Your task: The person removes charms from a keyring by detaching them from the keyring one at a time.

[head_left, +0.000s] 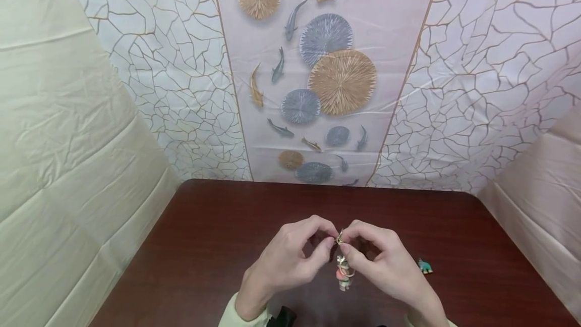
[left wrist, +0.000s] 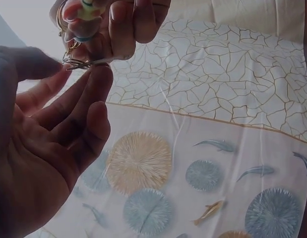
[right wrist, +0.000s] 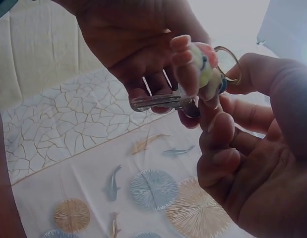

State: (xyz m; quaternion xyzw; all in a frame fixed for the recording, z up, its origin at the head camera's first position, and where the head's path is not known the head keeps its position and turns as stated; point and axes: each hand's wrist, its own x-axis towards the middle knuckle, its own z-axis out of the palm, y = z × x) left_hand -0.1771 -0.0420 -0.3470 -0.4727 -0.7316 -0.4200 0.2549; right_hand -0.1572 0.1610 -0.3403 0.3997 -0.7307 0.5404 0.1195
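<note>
Both hands meet above the table, fingertips close together around a small keychain. My left hand (head_left: 290, 254) pinches a key (right wrist: 155, 101), silver and flat in the right wrist view, near its head. With thumb and index finger my right hand (head_left: 386, 261) pinches the gold metal ring (head_left: 339, 239) at the top of the keychain. Below the fingertips hangs a small figurine charm (head_left: 343, 277), pale with a pink-red patch, and a larger gold ring (right wrist: 235, 64) beside it. The fingertips partly hide where key and ring meet.
The dark red-brown table (head_left: 204, 246) lies under the hands. A small turquoise animal-shaped piece (head_left: 425, 266) rests on it to the right of my right hand. Patterned cloth (head_left: 317, 130) hangs behind the table, with a cream cloth (head_left: 91, 165) at the left side.
</note>
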